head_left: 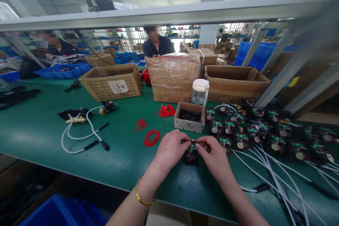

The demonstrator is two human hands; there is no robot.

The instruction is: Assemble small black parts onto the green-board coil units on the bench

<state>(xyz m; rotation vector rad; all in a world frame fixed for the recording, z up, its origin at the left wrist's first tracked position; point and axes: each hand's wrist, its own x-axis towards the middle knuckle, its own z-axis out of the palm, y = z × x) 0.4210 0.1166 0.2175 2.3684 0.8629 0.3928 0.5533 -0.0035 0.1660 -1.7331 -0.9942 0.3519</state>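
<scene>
A small black unit (191, 156) with a round metal part and red wires rests on the green tabletop (119, 162), between my hands. My left hand (172, 148) pinches at its top edge from the left, with a gold bangle on the wrist. From the right, my right hand (213, 152) has thumb and finger closed on the same top edge, near a small brass-coloured piece. Fingertips hide what exactly is gripped there. Just behind stands a small open carton (188, 126) filled with little black parts.
Similar units (241, 141) with white cables crowd the right side. Red wire coils (152, 137) lie left of the carton. Behind stand a lidded jar (200, 91), cardboard boxes (172, 81) and an overhead shelf (159, 13). Two people (158, 45) (62, 46) are beyond. Cabled parts (76, 120) lie left.
</scene>
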